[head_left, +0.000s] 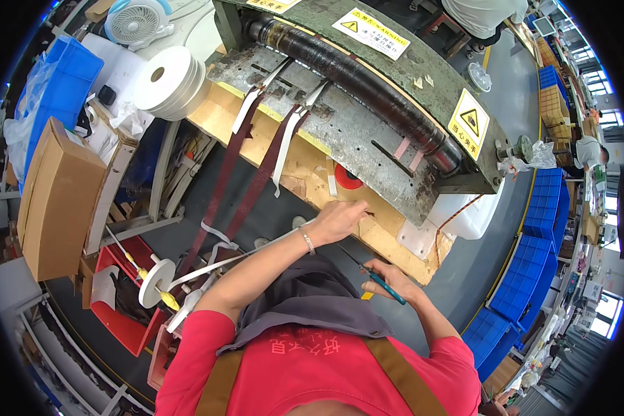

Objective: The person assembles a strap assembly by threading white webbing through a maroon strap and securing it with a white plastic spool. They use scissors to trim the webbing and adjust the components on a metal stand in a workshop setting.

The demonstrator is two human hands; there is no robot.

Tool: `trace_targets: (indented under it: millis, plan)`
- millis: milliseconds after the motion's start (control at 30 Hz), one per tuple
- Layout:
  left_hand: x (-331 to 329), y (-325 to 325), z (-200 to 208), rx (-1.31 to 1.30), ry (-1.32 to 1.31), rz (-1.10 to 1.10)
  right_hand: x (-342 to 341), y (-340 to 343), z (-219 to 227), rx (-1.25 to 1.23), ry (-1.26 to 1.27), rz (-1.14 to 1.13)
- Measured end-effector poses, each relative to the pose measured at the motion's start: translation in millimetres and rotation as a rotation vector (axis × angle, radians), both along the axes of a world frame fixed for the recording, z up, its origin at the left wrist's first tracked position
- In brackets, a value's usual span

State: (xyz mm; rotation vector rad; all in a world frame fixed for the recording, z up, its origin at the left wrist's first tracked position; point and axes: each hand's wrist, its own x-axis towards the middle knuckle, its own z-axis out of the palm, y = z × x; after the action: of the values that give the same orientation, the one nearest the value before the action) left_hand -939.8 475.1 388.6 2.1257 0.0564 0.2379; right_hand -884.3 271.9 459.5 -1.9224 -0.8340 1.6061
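My left hand point(340, 220) reaches over the wooden front ledge point(305, 182) of a green roller machine point(423, 76). Its fingers are pinched together, with a small dark bit at the tips that I cannot make out. Closer to my body, my right hand point(394, 281) is closed round teal-handled scissors point(381, 283), their thin dark end pointing toward the left hand. Two dark red strips point(256, 187) with white strips point(281, 149) hang from the metal plate point(347, 132) before the black roller point(353, 83). A red round thing point(347, 177) sits at the ledge.
White reels point(170, 83) stand at the machine's left end. A white spool on a rod point(157, 283) and a red bin point(125, 298) are at my left. Beyond lie a cardboard box point(59, 201) and a blue crate point(59, 104). Blue bins point(523, 277) line the right.
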Motion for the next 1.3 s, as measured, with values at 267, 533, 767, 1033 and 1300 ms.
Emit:
trace_targets:
  millis: [267, 533, 767, 1033, 1300]
  plan:
    - [15, -4, -3, -0.206, 0.282, 0.140, -7, -6, -18, -0.011, -0.019, -0.062]
    - [16, -5, -1, -0.634, 0.392, 0.148, -6, -3, -11, -0.035, 0.053, -0.108]
    - [20, 2, -13, -0.468, 0.386, 0.217, -1, -8, -13, -0.065, 0.254, -0.321]
    - [17, 50, -10, -0.179, 0.376, 0.595, 21, -16, -20, -0.006, -0.826, -0.116]
    - [31, 67, -8, 0.157, 0.480, 0.420, 32, -24, -19, -0.069, -0.849, -0.088]
